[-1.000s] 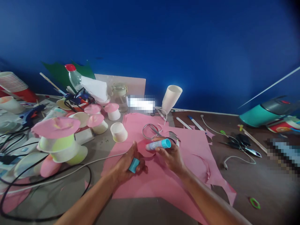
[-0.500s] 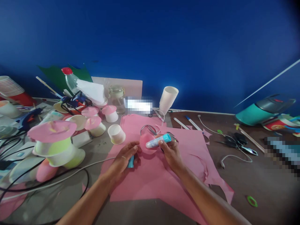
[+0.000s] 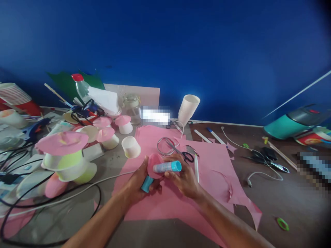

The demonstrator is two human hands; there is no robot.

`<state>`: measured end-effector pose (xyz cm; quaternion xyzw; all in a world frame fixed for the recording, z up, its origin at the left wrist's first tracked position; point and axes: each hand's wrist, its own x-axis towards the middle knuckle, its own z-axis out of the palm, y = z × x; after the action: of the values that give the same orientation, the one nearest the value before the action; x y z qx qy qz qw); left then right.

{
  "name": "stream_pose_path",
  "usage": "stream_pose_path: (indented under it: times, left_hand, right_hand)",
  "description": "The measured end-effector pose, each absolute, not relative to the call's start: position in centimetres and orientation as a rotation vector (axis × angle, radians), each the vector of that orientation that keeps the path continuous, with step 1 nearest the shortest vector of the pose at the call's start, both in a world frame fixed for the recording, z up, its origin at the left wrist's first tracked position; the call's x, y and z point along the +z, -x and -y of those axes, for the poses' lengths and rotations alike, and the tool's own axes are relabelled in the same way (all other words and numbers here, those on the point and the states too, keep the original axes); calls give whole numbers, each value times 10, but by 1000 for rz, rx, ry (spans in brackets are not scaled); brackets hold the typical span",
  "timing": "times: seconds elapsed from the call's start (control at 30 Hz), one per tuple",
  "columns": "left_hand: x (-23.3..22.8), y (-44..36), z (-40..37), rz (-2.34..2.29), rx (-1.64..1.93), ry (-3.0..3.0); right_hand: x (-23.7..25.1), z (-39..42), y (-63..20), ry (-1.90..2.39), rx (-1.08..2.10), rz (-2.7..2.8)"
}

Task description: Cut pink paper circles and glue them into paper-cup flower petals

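My right hand (image 3: 186, 179) is closed round a glue stick (image 3: 165, 167) with a turquoise base, its tip against a pink paper disc (image 3: 154, 161). My left hand (image 3: 142, 179) pinches the disc's left edge and also keeps a turquoise glue cap (image 3: 147, 184) in its fingers. Both hands hover over large pink paper sheets (image 3: 155, 208). Just beyond them lie scissors (image 3: 178, 150) with dark handles and a coil of wire. A white pen (image 3: 196, 168) rests to the right of my right hand. A small white paper cup (image 3: 131, 147) stands upright beyond my left hand.
Several cups topped with pink discs (image 3: 104, 134) stand at the left, among black cables (image 3: 98, 196). A stack of white cups (image 3: 189, 109) and a glass jar (image 3: 131, 106) are near the blue wall. Markers (image 3: 216, 136), a pale cable and a turquoise bottle (image 3: 284, 123) lie rightward.
Both hands have come nearer to me with the disc and glue stick. The disc now tilts more, and the scissors and white pen show more fully. The view has turned slightly left.
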<state>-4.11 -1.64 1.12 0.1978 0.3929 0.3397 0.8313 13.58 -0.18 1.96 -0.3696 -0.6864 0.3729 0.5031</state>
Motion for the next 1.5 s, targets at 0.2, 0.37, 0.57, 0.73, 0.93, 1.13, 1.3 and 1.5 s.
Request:
stream_pose_path:
  times: [0.2,0.37,0.57,0.73,0.93,1.13,1.3,1.5]
  left_hand:
    - [13,43,19,-794,796,-461]
    - [13,42,22,-851,797,-507]
    - [13,44,19,-928,712,-408]
    - [15,44,17,-890,735,-411]
    - [10,43,17,-926,791,-399]
    - [11,40,17,-982,818,-445]
    - [13,36,18,-1001,829,-482]
    - [18,34,19,-986,946,-596]
  right_hand:
    - [19,3,-134,874,811,1682]
    - [21,3,-135,940,890,1662]
    - [24,3,-138,1015,1184,1474]
    - [31,1,-139,942,1262,1361]
    - [26,2,-138,950,1196,1395]
    - [24,4,-138,938,1103,1569]
    - [29,3,-138,938,929,1752]
    - [30,3,-139,964,943,1739]
